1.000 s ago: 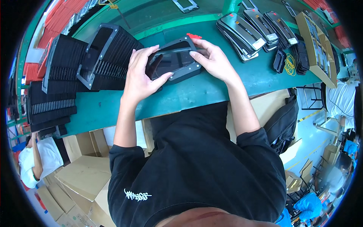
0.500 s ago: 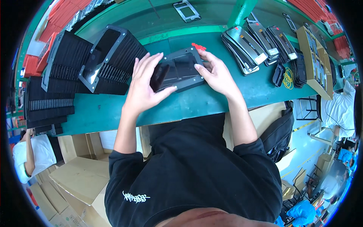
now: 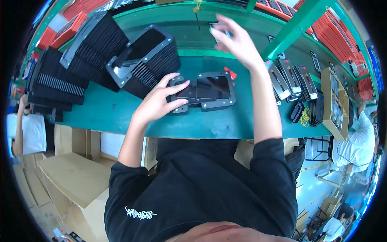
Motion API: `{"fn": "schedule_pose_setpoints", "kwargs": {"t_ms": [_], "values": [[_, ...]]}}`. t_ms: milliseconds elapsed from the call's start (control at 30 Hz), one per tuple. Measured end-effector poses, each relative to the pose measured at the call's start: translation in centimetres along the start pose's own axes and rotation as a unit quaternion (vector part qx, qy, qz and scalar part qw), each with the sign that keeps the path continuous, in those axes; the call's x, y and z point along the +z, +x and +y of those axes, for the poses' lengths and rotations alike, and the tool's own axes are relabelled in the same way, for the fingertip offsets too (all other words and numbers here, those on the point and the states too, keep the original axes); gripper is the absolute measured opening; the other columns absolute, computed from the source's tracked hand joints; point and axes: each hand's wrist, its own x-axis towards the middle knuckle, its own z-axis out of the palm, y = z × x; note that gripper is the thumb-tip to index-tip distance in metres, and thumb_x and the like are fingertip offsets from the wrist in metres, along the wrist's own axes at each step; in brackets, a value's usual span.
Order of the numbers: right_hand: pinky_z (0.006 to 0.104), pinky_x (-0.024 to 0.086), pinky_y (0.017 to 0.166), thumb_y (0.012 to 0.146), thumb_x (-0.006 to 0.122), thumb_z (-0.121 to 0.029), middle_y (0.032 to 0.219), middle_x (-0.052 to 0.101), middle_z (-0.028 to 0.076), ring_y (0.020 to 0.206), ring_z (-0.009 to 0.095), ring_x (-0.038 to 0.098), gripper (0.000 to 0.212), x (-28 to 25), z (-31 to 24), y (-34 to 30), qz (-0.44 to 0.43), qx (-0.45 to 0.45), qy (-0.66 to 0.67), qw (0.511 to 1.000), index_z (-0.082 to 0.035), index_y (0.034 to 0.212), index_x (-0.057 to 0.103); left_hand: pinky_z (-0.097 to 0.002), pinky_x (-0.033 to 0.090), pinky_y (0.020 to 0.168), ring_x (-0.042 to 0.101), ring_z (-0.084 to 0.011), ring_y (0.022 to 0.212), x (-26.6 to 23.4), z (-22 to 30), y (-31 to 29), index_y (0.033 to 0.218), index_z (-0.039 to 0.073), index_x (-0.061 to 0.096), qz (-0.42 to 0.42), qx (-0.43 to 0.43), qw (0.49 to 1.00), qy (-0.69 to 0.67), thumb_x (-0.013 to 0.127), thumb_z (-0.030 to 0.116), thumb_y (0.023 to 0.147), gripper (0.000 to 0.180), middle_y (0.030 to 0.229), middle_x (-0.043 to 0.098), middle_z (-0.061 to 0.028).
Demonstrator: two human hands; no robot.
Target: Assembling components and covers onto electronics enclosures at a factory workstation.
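Observation:
A black holding frame with a dark glass screen panel in it lies on the green bench. My left hand grips its left end, thumb on the near side and fingers across the far side. Raised over the back of the bench, my right hand has its fingers bent and apart, a little blurred. Just behind those fingers is a thin phone frame, partly covered by them; I see no hold on it. A small red piece lies beyond the holding frame's right corner.
Stacks of black holding frames stand at the left. Phone screen assemblies, yellow bands and a divided cardboard box are on the right. A green post rises beyond my right forearm. Co-workers sit on both sides.
My right hand has left the holding frame and risen up and away toward the thin phone frame. My left hand stays on the holding frame's left end. The whole view has shifted.

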Motion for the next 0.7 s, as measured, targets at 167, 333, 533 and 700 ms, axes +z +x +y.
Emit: {"fn": "schedule_pose_setpoints", "kwargs": {"t_ms": [167,333,533,700], "values": [[0.0279,0.051,0.069,0.105,0.060,-0.042,0.082,0.066,0.009,0.075,0.015,0.065,0.044,5.8,-5.6,1.7,-0.118,-0.106,0.138,0.978,0.001,0.099,0.065,-0.0454,0.037,0.117,0.044,-0.0406,0.143,0.4,-0.9,0.2,0.143,0.014,0.065,-0.013,0.051,0.998,-0.037,0.091,0.030,0.076,0.073,0.157,0.040,-0.0206],[0.0340,0.047,0.065,0.106,0.053,-0.027,0.071,0.056,0.010,0.072,0.023,0.060,0.040,4.5,-3.8,-10.8,-0.243,-0.202,0.161,0.935,-0.002,0.074,0.055,-0.0452,0.037,0.118,0.045,-0.0397,0.141,0.0,-1.1,-0.5,0.142,0.017,0.066,0.003,0.077,0.997,0.024,0.097,0.032,0.063,0.086,0.156,0.041,-0.0206],[0.0385,0.052,0.075,0.103,0.053,-0.024,0.088,0.059,0.017,0.080,0.029,0.062,0.032,8.0,4.5,-19.2,-0.104,-0.198,0.034,0.974,0.000,0.082,0.055,-0.0446,0.038,0.117,0.047,-0.0385,0.140,0.3,-1.8,0.4,0.140,0.017,0.067,0.023,0.091,0.995,0.026,0.096,0.025,0.056,0.089,0.151,0.045,-0.0208],[0.0402,0.055,0.079,0.107,0.049,-0.029,0.093,0.059,0.019,0.086,0.029,0.064,0.040,9.9,5.0,-19.1,-0.128,-0.237,-0.038,0.962,0.001,0.080,0.050,-0.0444,0.043,0.113,0.052,-0.0403,0.132,0.7,-2.1,0.6,0.138,0.020,0.069,0.058,0.126,0.990,0.031,0.096,0.030,0.057,0.086,0.143,0.050,-0.0220]]}}
